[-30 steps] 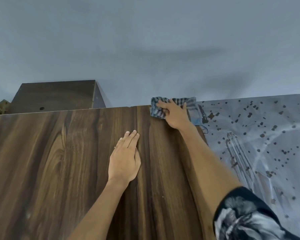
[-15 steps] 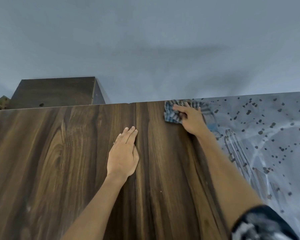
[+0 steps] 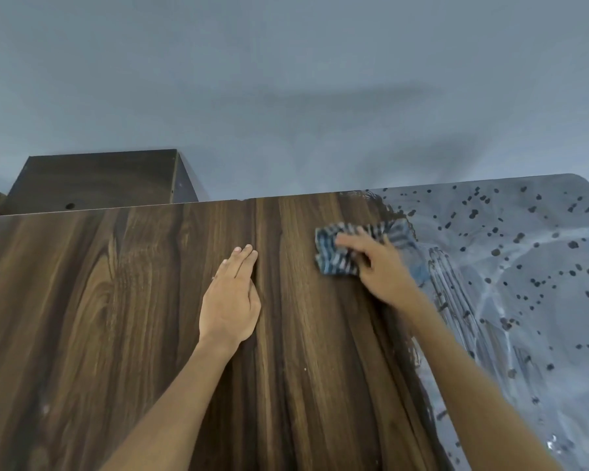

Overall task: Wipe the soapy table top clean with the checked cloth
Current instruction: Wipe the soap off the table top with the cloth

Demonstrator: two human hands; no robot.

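Dark wood-grain laminate table top (image 3: 123,317) against plain grey wall (image 3: 286,79). Right hand (image 3: 378,263) motion-blurred, fingers spread flat, pressing crumpled blue-and-white checked cloth (image 3: 337,256) near far edge. Left hand (image 3: 230,297) flat, fingers straight, together. Whitish soapy film (image 3: 524,283), dark-speckled, streaked, covers right part, cut off by frame. Dark brown box-shaped cabinet (image 3: 96,180) behind, partly hidden.

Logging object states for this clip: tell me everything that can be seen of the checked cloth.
The checked cloth is a small soft rag in blue, dark and white checks, bunched into a rumpled wad. It lies on the wooden table top, toward the far edge, right at the border between bare wood and the grey soapy film. The right hand lies over its right part, fingers spread across it; whether they curl round it is blurred. The left hand lies apart from it.
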